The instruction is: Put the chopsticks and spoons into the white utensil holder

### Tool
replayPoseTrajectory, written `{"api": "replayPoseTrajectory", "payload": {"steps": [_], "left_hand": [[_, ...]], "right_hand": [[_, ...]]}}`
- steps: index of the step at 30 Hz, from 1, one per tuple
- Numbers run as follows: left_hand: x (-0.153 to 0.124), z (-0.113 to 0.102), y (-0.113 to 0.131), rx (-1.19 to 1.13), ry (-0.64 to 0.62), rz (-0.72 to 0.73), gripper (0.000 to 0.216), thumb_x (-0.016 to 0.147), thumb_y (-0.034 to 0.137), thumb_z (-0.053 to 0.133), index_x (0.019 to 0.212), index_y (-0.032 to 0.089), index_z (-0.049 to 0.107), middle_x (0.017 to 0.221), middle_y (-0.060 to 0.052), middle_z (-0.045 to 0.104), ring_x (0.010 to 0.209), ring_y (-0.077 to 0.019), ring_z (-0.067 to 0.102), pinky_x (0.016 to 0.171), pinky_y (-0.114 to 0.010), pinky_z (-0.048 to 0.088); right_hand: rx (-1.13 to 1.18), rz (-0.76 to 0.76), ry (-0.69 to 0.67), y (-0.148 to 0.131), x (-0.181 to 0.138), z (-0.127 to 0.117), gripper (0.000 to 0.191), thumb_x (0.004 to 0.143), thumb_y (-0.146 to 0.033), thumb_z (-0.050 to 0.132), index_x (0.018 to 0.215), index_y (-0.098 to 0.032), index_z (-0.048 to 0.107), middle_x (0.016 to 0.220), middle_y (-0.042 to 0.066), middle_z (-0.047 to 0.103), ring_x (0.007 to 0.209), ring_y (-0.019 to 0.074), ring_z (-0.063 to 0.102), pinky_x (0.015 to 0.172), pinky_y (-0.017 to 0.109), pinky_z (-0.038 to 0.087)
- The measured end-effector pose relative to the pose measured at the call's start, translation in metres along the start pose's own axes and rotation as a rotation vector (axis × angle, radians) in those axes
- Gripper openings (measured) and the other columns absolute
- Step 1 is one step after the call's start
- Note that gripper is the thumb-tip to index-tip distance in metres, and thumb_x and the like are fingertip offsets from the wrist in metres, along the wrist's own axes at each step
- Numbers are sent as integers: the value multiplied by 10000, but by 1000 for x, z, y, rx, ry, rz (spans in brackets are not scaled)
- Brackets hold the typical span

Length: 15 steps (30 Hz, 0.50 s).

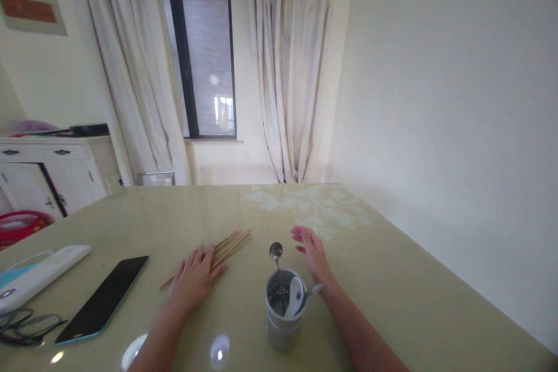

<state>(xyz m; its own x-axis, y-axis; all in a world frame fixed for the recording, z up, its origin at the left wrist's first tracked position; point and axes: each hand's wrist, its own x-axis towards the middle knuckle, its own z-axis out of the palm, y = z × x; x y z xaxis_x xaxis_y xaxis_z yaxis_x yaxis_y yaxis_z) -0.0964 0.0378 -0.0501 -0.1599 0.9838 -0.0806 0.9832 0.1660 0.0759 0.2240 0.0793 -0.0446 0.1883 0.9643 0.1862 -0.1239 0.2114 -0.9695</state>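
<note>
The table forms the work surface, its glossy top extending toward the curtained window. At the left side, a dark-screened phone lies flat beside a long white device. The left hand is positioned palm down, fingers slightly spread and laid across the chopsticks. The right hand is raised beyond and to the right of the holder, fingers loosely curved with narrow gaps between them, apart from the chopsticks. The holder, a grey cylindrical cup, stands upright between the two forearms. The chopsticks lie on the table in a loose diagonal bundle: the far ends project past the left fingertips, one near end emerges on the other side of the hand, and the thumb rests along the near edge (contact under the palm is hidden). In the holder stand a metal ladle, bowl up, and a white spoon.
</note>
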Motion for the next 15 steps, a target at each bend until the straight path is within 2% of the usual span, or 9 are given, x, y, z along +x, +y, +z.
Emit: {"api": "replayPoseTrajectory", "payload": {"steps": [2,8,12,15], "left_hand": [[1,0,-3,2,-17,10,752,1081,567,369,1713,179,241,1768,-212,261,1646,-359,241,1315,-544,239],[-3,1,5,13,-40,67,650,1104,436,250,1713,207,239,1781,-169,232,1651,-342,230,1309,-595,237],[-5,1,13,20,8,41,694,1085,508,265,1709,204,255,1780,-151,236,1647,-353,244,1312,-623,215],[-4,-2,12,53,66,21,694,1078,551,278,1706,255,262,1786,-122,227,1644,-370,244,1310,-652,192]], "right_hand": [[-5,1,-1,0,0,1,757,720,-945,663,972,-243,792,1144,144,810,1042,320,729,811,401,560],[-8,5,-10,-2,-2,2,774,698,-960,665,953,-242,797,1122,146,810,1042,327,728,801,403,559],[-2,5,-10,-3,-2,3,770,697,-957,669,942,-238,798,1120,148,811,1048,332,728,801,406,566],[-2,8,-18,-4,-3,4,770,697,-958,667,927,-236,799,1106,148,811,1044,331,729,798,403,568]]}}
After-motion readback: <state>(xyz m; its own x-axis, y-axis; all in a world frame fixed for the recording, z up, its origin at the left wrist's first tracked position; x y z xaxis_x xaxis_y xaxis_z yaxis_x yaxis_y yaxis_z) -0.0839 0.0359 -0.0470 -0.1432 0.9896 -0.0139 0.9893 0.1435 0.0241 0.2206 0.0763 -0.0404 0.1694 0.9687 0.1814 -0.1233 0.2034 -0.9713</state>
